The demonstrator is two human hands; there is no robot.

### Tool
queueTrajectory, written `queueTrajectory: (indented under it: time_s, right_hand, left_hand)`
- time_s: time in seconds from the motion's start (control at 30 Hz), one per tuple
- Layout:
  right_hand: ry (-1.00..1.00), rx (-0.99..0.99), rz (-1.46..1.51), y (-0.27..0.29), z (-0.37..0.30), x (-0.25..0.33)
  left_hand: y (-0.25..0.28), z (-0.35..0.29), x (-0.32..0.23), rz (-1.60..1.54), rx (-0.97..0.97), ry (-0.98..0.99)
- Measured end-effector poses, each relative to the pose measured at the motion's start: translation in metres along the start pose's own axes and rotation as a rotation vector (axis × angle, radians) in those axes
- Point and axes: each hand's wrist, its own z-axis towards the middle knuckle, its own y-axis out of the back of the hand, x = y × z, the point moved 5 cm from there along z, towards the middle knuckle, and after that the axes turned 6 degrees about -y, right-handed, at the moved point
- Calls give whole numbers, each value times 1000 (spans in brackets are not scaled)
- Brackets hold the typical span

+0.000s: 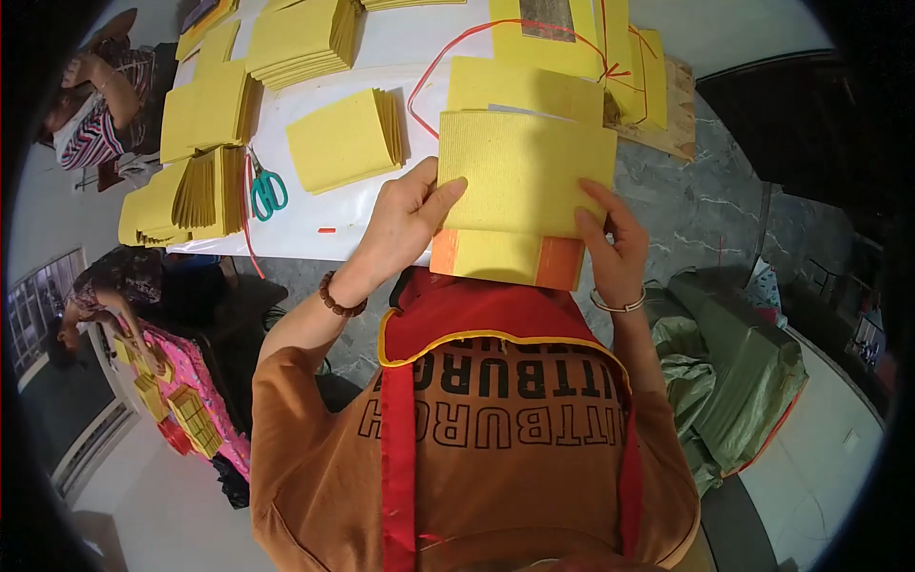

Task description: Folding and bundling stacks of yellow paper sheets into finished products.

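At the table's front edge I hold a stack of ribbed yellow paper between both hands. My left hand grips its left edge, thumb lying on top and fingers mostly hidden. On the opposite edge my right hand is closed, thumb and fingertips against the paper. Below the ribbed sheet sticks out a yellow piece with orange ends. Behind it lies another yellow sheet with a sliver of white showing. A red plastic strap loops around behind these sheets.
Left on the white table are teal-handled scissors, a yellow paper stack and several more piles. A strapped yellow bundle rests on a wooden board. Green wrapped bales stand right. Two other people are at left.
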Motion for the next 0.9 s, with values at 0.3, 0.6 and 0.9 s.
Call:
queueTrajectory:
  time_s: [0.3,0.6,0.9]
  right_hand:
    - [-256,33,236,-8,6,-17]
    - [-242,18,206,-7,10,-17]
    - [-170,-23,104,-7,11,-8]
  left_hand:
    - [-7,4,-10,-256,-52,174]
    - [0,3,-18,-217,-67,134]
    - [-40,2,-94,696,24,-813]
